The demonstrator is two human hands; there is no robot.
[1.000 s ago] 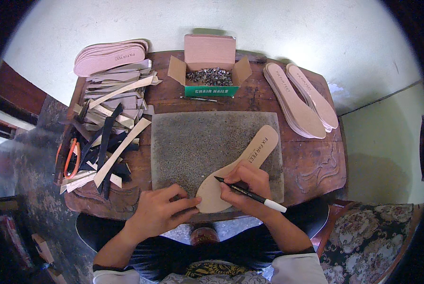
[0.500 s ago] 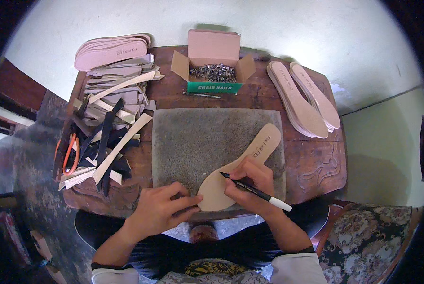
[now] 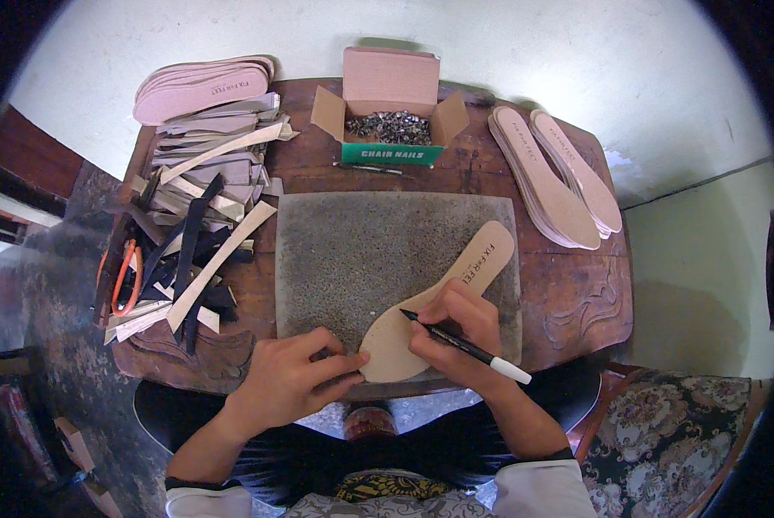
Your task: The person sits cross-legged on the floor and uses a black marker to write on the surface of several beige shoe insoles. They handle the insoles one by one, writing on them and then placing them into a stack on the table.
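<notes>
A tan insole (image 3: 387, 345) lies slantwise over the near right part of a grey mat (image 3: 344, 250), its heel end pointing far right and its rounded toe end at the mat's front edge. My left hand (image 3: 305, 371) grips the toe end's left edge with its fingertips. In my right hand (image 3: 460, 324) is a black marker (image 3: 456, 341) with a white rear end. Its bare tip is at the insole's left edge, near the widest part; whether it touches I cannot tell. The right hand rests over the insole's middle, hiding part of it.
A green and brown box (image 3: 387, 155) of metal nails stands open beyond the mat, with a thin pen-like tool (image 3: 367, 169) before it. Insole stacks (image 3: 542, 181) lie right, another stack (image 3: 201, 91) far left. Material strips (image 3: 223, 268) and orange-handled scissors (image 3: 128, 276) fill the left side.
Both hands, the marker and the insole keep nearly the same places. Only the whole view has shifted very slightly.
</notes>
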